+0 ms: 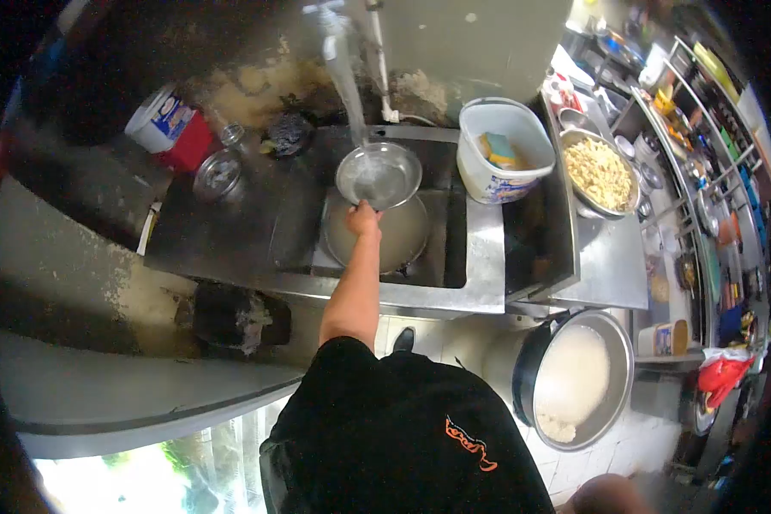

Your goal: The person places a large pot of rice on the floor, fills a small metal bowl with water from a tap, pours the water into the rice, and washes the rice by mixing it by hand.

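My left hand (365, 218) reaches out over the sink (444, 248) and grips the near rim of a shallow metal bowl (403, 176). A stream of water (348, 94) from the tap (324, 8) falls into this bowl. Below it, partly covered by my hand and forearm, a larger round vessel (403, 240) with cloudy liquid sits in the sink basin. Of my right arm only a bit of skin shows at the bottom edge; the hand itself is out of frame.
Right of the basin stands a white tub (497, 184) with a sponge (499, 150). A large pot (574, 377) of whitish liquid is at lower right. Chopped pale food fills a bowl (600, 176) on the side counter. A white-lidded tub (158, 116) is at left.
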A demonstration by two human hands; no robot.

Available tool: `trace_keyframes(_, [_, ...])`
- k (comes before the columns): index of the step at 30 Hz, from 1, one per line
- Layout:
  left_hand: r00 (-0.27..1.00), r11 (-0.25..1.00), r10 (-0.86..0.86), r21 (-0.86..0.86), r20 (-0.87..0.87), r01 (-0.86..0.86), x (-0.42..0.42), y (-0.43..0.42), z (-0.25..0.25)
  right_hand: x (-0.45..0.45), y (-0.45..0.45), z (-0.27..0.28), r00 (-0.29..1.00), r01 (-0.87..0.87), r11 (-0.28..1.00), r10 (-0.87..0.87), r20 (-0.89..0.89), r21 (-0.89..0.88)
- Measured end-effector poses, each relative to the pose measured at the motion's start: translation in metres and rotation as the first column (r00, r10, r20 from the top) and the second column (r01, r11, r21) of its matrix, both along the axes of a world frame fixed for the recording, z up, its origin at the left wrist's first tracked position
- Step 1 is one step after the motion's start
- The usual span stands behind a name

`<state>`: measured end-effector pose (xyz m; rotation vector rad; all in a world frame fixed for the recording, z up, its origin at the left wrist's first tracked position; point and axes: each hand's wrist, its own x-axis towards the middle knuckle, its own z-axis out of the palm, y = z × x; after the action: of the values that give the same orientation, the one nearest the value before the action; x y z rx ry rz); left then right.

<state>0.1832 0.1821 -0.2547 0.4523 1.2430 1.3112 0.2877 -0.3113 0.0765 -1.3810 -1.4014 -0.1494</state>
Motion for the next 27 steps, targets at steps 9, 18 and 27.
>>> trace_keyframes(9, [0.998, 0.998, 0.035, 0.046, 0.047, -0.037, -0.004, 0.006, -0.013, -0.001, 0.002, 0.0, 1.0, 0.003, 1.0, -0.003, -0.025, -0.019])
trace_keyframes(18, [0.999, 0.997, -0.012, 0.075, 0.047, 0.009, -0.004, 0.01, -0.022, -0.004, 0.004, 0.001, 0.999, 0.007, 1.0, -0.008, -0.039, -0.028])
trace_keyframes(27, [0.999, 0.999, -0.025, 0.038, 0.033, 0.024, -0.008, 0.008, -0.022, -0.011, 0.005, 0.003, 0.999, 0.005, 1.0, -0.006, -0.048, -0.029])
